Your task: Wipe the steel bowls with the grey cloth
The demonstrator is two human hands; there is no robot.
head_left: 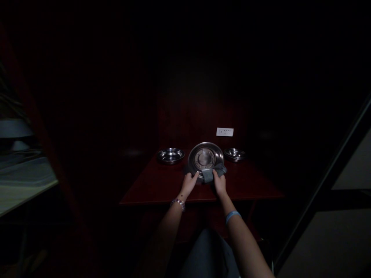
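Gripped tilted steel basin (pixel 204 157), centre of frame, at lower rim with left hand (pixel 189 183); clutched grey cloth (pixel 207 176) against it with right hand (pixel 219 182). Risked letting basin slip through loosened left grasp, or knocking steel dishes (pixel 235 155) right of centre through wide swing.

No text, label, brand, number or sign I can read anywhere in my dim view.

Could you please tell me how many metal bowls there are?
At least 3: middle bowl, held; left bowl and right bowl, on the table; right may hide more.
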